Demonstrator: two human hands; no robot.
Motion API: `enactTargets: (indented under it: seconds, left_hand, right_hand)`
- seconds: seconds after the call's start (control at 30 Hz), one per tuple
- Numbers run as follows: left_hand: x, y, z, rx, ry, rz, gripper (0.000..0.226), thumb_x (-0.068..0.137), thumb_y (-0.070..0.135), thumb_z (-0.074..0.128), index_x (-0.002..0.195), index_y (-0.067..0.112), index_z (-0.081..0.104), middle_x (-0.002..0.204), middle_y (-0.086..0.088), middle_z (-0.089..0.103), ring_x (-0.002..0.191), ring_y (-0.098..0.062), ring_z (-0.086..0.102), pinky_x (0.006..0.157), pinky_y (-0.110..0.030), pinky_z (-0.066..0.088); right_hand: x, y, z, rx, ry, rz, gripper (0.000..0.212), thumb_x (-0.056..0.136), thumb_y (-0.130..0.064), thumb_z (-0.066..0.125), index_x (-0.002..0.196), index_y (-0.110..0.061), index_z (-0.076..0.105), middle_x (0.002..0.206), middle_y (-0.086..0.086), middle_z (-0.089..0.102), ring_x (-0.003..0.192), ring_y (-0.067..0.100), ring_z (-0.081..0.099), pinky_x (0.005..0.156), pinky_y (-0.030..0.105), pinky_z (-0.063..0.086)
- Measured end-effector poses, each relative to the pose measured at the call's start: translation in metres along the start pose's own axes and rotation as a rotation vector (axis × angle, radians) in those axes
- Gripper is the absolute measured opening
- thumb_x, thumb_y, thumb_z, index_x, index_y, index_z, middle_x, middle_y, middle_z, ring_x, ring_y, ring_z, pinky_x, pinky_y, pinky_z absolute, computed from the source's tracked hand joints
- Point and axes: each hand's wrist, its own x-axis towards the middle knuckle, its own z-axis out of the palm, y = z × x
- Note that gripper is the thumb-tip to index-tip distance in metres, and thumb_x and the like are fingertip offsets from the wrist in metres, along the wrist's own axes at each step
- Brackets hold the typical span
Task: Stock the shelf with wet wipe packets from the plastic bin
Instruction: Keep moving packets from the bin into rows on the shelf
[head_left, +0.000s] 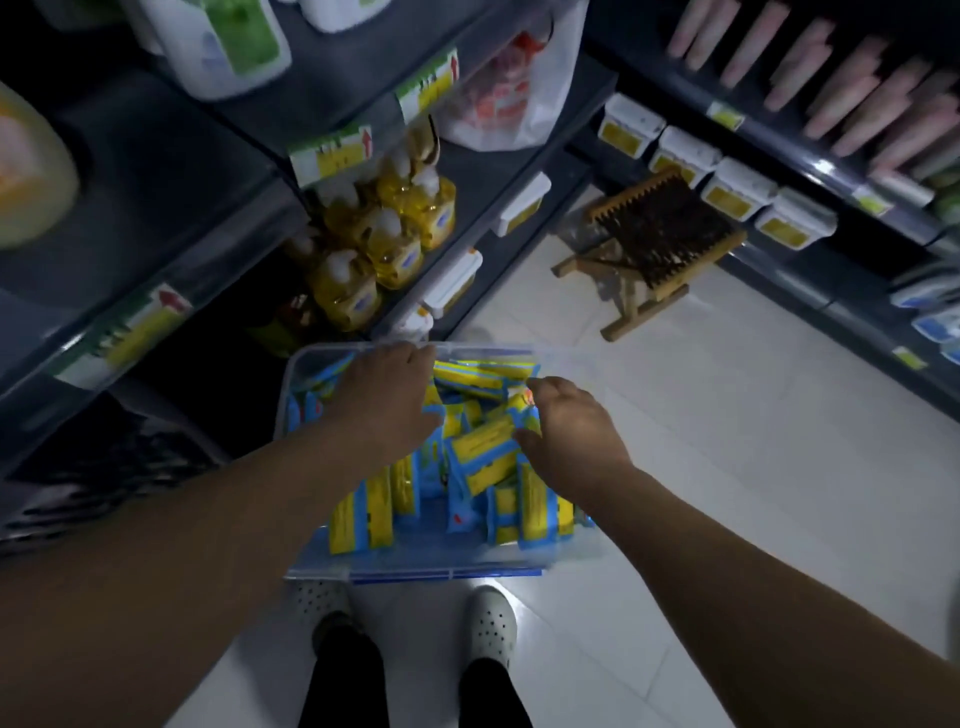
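Note:
A clear plastic bin (415, 564) with a blue base sits on the floor in front of my feet. It holds several blue and yellow wet wipe packets (480, 452) in a loose heap. My left hand (387, 395) reaches into the far left of the bin, palm down, fingers spread over the packets. My right hand (569, 431) is in the right part of the bin, its fingers curled around a packet (522, 408). The dark shelf unit (218, 171) rises to the left of the bin.
Yellow liquid bottles (389, 234) stand on a low shelf behind the bin. A white plastic bag (514, 88) lies further back. A small wooden folding stool (654, 244) stands on the tiled floor. Another shelf (810, 171) with white tubs runs along the right.

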Motion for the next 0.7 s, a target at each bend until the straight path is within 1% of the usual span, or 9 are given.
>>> enactTargets:
  seconds: [0.1,0.2,0.3,0.37,0.43,0.47,0.57,0.63,0.7]
  left_hand:
    - [0.018,-0.006,0.028,0.004,-0.059,-0.004,0.076,0.085,0.046,0.063,0.145,0.014,0.030,0.148,-0.009,0.037,0.134,-0.028,0.037,0.108,-0.039,0.034]
    - [0.034,-0.013,0.058,0.005,-0.099,0.010,0.081,0.085,0.044,0.064,0.148,0.013,0.025,0.151,-0.010,0.032,0.136,-0.030,0.034,0.109,-0.040,0.033]
    - [0.048,-0.020,0.088,0.003,-0.142,0.021,0.082,0.086,0.042,0.065,0.149,0.014,0.022,0.151,-0.010,0.030,0.136,-0.031,0.033,0.109,-0.041,0.034]
    - [0.056,-0.024,0.107,-0.003,-0.168,0.023,0.082,0.084,0.041,0.067,0.149,0.015,0.024,0.152,-0.010,0.028,0.138,-0.030,0.031,0.109,-0.042,0.034]
    - [0.062,-0.027,0.125,0.017,-0.191,0.025,0.084,0.081,0.040,0.070,0.149,0.016,0.025,0.151,-0.011,0.029,0.138,-0.030,0.030,0.109,-0.041,0.035]
    - [0.065,-0.028,0.133,0.038,-0.187,0.041,0.085,0.080,0.040,0.071,0.148,0.015,0.026,0.149,-0.011,0.033,0.136,-0.031,0.033,0.108,-0.040,0.036]
    - [0.074,-0.030,0.149,0.064,-0.150,0.092,0.084,0.077,0.043,0.071,0.146,0.014,0.032,0.142,-0.012,0.041,0.129,-0.032,0.041,0.104,-0.042,0.039]
    - [0.078,-0.029,0.154,0.056,-0.138,0.083,0.084,0.077,0.042,0.074,0.145,0.013,0.033,0.142,-0.011,0.040,0.130,-0.032,0.039,0.105,-0.043,0.038]
    - [0.080,-0.026,0.156,0.060,-0.120,0.076,0.076,0.075,0.040,0.076,0.137,0.012,0.041,0.137,-0.013,0.043,0.128,-0.033,0.040,0.103,-0.041,0.038]
  right_hand:
    - [0.013,0.002,0.034,0.044,-0.055,0.029,0.061,0.089,-0.036,0.061,0.141,-0.012,0.039,0.142,0.010,0.044,0.128,0.031,0.044,0.105,0.037,0.036]
    - [0.025,0.000,0.068,0.103,-0.078,0.039,0.058,0.089,-0.036,0.062,0.137,-0.009,0.042,0.138,0.012,0.045,0.124,0.032,0.046,0.098,0.038,0.039]
    - [0.037,-0.002,0.102,0.177,-0.104,0.053,0.064,0.089,-0.034,0.063,0.140,-0.004,0.037,0.144,0.017,0.038,0.131,0.033,0.040,0.104,0.037,0.034]
    - [0.043,-0.004,0.123,0.194,-0.108,0.069,0.073,0.088,-0.036,0.063,0.144,-0.002,0.030,0.149,0.019,0.031,0.136,0.034,0.033,0.108,0.037,0.029]
    - [0.046,-0.005,0.142,0.159,-0.088,0.074,0.087,0.084,-0.045,0.064,0.148,-0.003,0.022,0.153,0.020,0.024,0.141,0.033,0.025,0.113,0.038,0.023]
    - [0.048,-0.006,0.150,0.119,-0.086,0.082,0.095,0.082,-0.052,0.063,0.150,-0.004,0.018,0.155,0.021,0.019,0.144,0.033,0.019,0.116,0.040,0.019]
    - [0.052,-0.007,0.168,-0.072,-0.103,0.102,0.111,0.077,-0.072,0.054,0.152,-0.008,0.003,0.160,0.020,0.003,0.148,0.034,0.004,0.118,0.050,0.004]
    - [0.055,-0.007,0.175,-0.153,-0.102,0.111,0.113,0.077,-0.074,0.051,0.152,-0.009,-0.003,0.160,0.020,-0.002,0.148,0.035,0.002,0.117,0.054,0.000]
    - [0.058,-0.006,0.178,-0.154,-0.099,0.108,0.108,0.081,-0.067,0.053,0.152,-0.008,-0.003,0.159,0.021,-0.001,0.147,0.036,0.004,0.118,0.051,0.004]
